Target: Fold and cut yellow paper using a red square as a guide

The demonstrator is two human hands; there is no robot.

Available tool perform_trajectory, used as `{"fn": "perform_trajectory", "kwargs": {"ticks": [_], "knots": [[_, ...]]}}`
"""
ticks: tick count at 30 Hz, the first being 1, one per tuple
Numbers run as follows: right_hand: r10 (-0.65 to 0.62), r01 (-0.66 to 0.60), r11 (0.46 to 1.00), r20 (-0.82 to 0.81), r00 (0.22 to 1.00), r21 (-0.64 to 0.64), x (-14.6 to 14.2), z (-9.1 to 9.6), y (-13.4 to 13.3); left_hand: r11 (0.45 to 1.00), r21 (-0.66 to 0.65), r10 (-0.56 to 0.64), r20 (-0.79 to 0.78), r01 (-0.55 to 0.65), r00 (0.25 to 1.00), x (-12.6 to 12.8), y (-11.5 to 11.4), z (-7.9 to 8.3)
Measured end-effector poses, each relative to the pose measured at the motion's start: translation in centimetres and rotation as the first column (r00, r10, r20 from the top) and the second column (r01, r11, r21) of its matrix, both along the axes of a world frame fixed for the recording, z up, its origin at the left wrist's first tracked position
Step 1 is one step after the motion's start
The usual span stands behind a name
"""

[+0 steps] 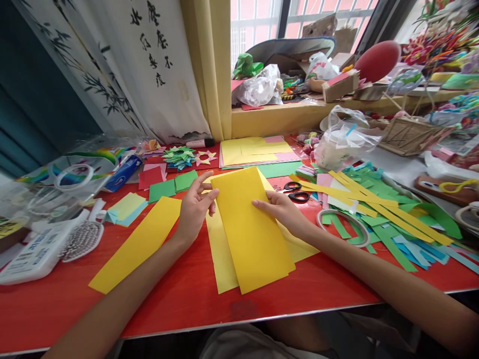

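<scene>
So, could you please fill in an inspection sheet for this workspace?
Surface: red tabletop, crowded toward the back.
Things in hand: yellow paper, overlapping a paler yellow sheet.
Clutter: black-handled scissors, tape roll and loose paper strips at right; hairbrush at left.
Grip: right hand holds the yellow paper's right edge; left hand is at its upper left edge, pinch unclear.
Cables: nothing seen.
Surroundings: barred window, heaped windowsill, bamboo-print curtain.
</scene>
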State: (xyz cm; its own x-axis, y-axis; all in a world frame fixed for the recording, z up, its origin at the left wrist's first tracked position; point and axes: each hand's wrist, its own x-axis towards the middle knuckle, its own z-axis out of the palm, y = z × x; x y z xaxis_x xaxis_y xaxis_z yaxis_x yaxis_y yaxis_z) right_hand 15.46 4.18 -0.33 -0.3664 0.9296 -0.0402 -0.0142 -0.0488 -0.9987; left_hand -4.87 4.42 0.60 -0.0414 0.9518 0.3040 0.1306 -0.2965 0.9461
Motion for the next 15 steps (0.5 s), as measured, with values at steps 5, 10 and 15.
{"fn": "perform_trajectory", "kwargs": {"ticks": [5, 10, 15], "knots": [[-0.002, 0.002, 1.0, 0.011, 1.0, 0.006, -0.04, -0.05, -0.04, 0.999, 0.015, -0.04, 0.012, 0.04, 0.999, -0.02, -0.1, 0.2], [0.001, -0.001, 1.0, 0.022, 1.0, 0.022, 0.01, -0.37, 0.0, 0.999, 0.031, -0.033, 0.032, 0.032, 0.999, 0.04, -0.12, 0.24], [-0.005, 0.005, 1.0, -0.016, 1.0, 0.024, -0.08, -0.19, -0.18, 0.997, 0.076, 0.009, 0.037, -0.012, 0.999, 0.2, -0.56, 0.48]]}}
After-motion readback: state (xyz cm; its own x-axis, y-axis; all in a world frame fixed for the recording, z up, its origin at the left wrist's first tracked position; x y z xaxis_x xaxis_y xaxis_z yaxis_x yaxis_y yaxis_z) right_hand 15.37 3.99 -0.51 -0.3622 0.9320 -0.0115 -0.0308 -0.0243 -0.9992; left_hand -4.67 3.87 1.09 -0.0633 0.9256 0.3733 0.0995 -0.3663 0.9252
